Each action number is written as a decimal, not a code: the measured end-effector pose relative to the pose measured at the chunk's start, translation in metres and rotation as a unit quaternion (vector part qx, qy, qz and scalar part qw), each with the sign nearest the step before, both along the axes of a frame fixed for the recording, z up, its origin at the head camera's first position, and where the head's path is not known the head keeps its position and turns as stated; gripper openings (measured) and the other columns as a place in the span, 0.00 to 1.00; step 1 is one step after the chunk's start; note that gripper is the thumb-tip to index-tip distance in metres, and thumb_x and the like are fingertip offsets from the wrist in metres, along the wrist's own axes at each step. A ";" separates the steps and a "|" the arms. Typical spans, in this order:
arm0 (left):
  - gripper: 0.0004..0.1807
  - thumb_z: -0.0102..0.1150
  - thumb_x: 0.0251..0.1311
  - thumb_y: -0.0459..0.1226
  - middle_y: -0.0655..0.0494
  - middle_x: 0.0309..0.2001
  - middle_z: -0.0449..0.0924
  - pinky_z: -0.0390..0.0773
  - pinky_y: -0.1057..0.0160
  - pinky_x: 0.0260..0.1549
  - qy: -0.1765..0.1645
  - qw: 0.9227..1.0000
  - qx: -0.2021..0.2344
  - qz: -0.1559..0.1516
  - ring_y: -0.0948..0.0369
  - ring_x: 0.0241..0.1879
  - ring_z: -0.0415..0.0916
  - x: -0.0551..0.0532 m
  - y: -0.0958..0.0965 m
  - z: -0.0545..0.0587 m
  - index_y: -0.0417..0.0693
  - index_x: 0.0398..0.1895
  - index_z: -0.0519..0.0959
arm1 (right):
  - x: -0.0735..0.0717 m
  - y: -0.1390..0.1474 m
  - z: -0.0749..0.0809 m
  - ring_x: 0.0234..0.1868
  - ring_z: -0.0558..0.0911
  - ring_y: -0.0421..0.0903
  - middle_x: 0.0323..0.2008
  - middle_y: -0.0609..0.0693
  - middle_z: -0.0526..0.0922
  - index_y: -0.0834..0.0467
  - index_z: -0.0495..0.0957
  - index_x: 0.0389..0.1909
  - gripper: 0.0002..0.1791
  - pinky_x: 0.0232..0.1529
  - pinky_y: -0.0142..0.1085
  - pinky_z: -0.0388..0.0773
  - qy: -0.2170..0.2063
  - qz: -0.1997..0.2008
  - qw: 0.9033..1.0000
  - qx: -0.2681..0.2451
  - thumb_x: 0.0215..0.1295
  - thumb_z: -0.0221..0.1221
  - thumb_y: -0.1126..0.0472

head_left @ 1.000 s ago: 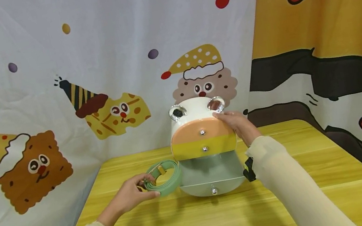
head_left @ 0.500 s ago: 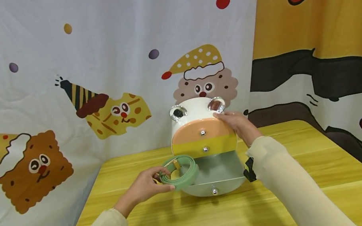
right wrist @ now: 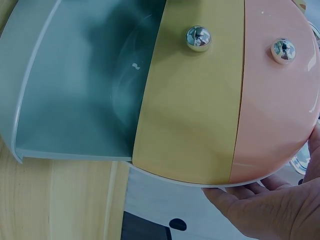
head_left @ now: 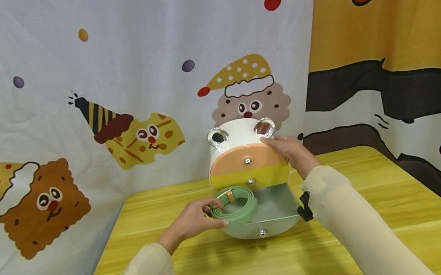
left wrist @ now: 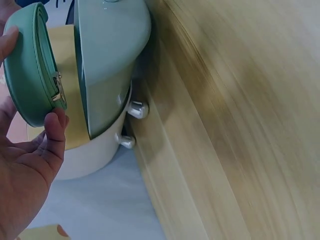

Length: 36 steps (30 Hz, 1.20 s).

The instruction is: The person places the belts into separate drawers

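Note:
My left hand (head_left: 197, 219) pinches a coiled green belt (head_left: 246, 210) with a gold buckle (left wrist: 59, 89). The coil overlaps the left part of the pulled-out bottom drawer (head_left: 274, 204) in the head view. That pale green drawer belongs to a small white cabinet (head_left: 238, 135) with two round, shiny eyes on top. Above it, the yellow drawer (right wrist: 192, 110) and the pink-orange drawer (right wrist: 275, 100) are closed, each with a silver knob. My right hand (head_left: 292, 152) rests on the cabinet's upper right side, fingers along the side and thumb near the front edge.
The cabinet stands on a yellow wood-grain table (head_left: 235, 272), toward its back edge. Behind hangs a white curtain (head_left: 131, 35) printed with cartoon snacks, and an orange and black printed part (head_left: 404, 26) is at the right. Black camera mounts sit at both wrists.
My left hand has carried the belt rightward, from beside the cabinet to over the open bottom drawer. The right hand and the cabinet have stayed in place.

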State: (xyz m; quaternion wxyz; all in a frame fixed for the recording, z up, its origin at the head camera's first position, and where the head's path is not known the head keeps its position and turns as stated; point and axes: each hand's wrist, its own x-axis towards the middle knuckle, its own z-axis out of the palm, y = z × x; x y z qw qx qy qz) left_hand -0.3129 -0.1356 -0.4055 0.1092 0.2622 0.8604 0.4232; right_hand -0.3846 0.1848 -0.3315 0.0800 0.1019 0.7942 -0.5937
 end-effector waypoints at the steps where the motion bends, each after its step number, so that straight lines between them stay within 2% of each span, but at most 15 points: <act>1: 0.24 0.76 0.51 0.46 0.55 0.36 0.78 0.74 0.59 0.26 -0.002 1.000 0.002 -0.002 0.56 0.32 0.72 -0.001 0.002 0.000 0.46 0.49 0.81 | 0.000 0.000 0.000 0.62 0.71 0.57 0.66 0.62 0.69 0.58 0.57 0.76 0.44 0.66 0.48 0.66 0.000 0.000 1.000 -0.001 0.69 0.55 0.37; 7: 0.25 0.77 0.50 0.46 0.55 0.28 0.76 0.69 0.63 0.24 -0.009 1.000 0.003 -0.015 0.62 0.26 0.67 -0.006 0.015 -0.003 0.46 0.49 0.81 | -0.001 0.000 0.000 0.61 0.71 0.56 0.66 0.62 0.69 0.58 0.57 0.76 0.43 0.66 0.47 0.67 0.003 -0.001 1.000 0.000 0.70 0.55 0.38; 13: 0.24 0.76 0.51 0.46 0.58 0.23 0.73 0.66 0.65 0.23 -0.008 1.000 -0.001 -0.025 0.63 0.24 0.64 -0.009 0.027 -0.006 0.47 0.49 0.81 | -0.001 0.000 0.000 0.60 0.72 0.56 0.65 0.62 0.69 0.58 0.58 0.76 0.43 0.65 0.48 0.68 0.006 0.002 1.000 0.006 0.70 0.55 0.37; 18: 0.24 0.75 0.52 0.46 0.58 0.24 0.75 0.69 0.65 0.24 -0.018 0.999 0.002 -0.033 0.64 0.25 0.67 -0.010 0.035 -0.009 0.45 0.49 0.80 | -0.001 0.000 0.001 0.62 0.71 0.56 0.67 0.62 0.68 0.57 0.56 0.77 0.43 0.66 0.47 0.66 0.002 -0.001 1.000 -0.003 0.69 0.55 0.37; 24: 0.19 0.75 0.53 0.46 0.57 0.26 0.79 0.72 0.63 0.25 -0.032 0.999 -0.001 -0.036 0.62 0.25 0.70 -0.013 0.043 -0.011 0.52 0.46 0.81 | -0.003 -0.001 0.000 0.62 0.71 0.56 0.67 0.63 0.68 0.57 0.55 0.77 0.43 0.66 0.47 0.67 0.003 -0.008 1.000 -0.017 0.69 0.56 0.39; 31: 0.24 0.74 0.53 0.48 0.57 0.22 0.74 0.71 0.63 0.24 -0.044 0.998 -0.012 -0.039 0.62 0.24 0.67 -0.017 0.049 -0.013 0.46 0.49 0.81 | -0.001 -0.001 0.000 0.61 0.72 0.55 0.66 0.63 0.69 0.57 0.56 0.77 0.43 0.66 0.47 0.67 0.005 -0.009 1.000 -0.015 0.70 0.56 0.38; 36: 0.23 0.74 0.53 0.48 0.59 0.25 0.74 0.72 0.63 0.27 -0.039 0.998 -0.024 -0.036 0.62 0.26 0.67 -0.020 0.054 -0.015 0.47 0.49 0.82 | -0.002 -0.001 -0.001 0.63 0.70 0.56 0.68 0.63 0.66 0.57 0.56 0.77 0.43 0.67 0.47 0.65 0.008 -0.006 1.000 -0.004 0.69 0.56 0.38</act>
